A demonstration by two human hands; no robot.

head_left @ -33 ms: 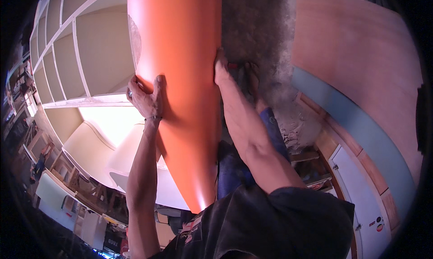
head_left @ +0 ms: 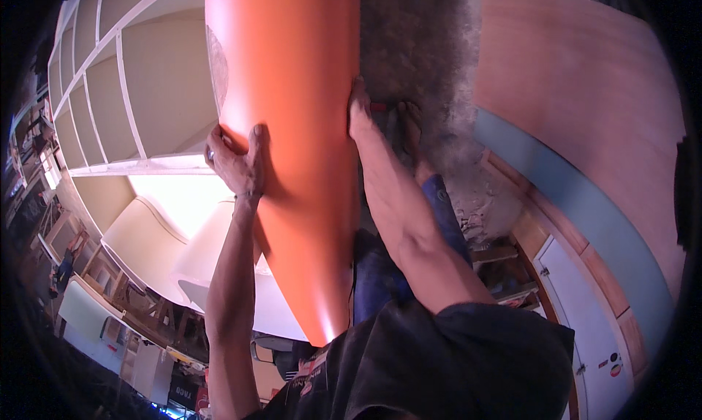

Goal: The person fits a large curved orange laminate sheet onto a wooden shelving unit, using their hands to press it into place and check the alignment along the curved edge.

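A long, smooth, glossy orange tapered piece [head_left: 300,149], shaped like a narrow hull, runs from the top of the view down to a point at my waist. My left hand [head_left: 238,160] grips its left edge, thumb lying on top and fingers curled down over the side; a ring shows on one finger. On the far right side, my right hand [head_left: 359,109] is pressed against the edge, with most of its fingers hidden behind the piece. A rough, pale bare patch [head_left: 218,62] interrupts the orange at its left edge, beyond my left hand.
To the left stands a large cream moulded structure [head_left: 164,76] with white ribs. A reddish-brown panel [head_left: 578,76] with a blue-grey band [head_left: 563,171] curves along the right, above a white door [head_left: 585,310]. Dusty floor [head_left: 417,40] shows between. Someone's arm [head_left: 72,255] appears at far left.
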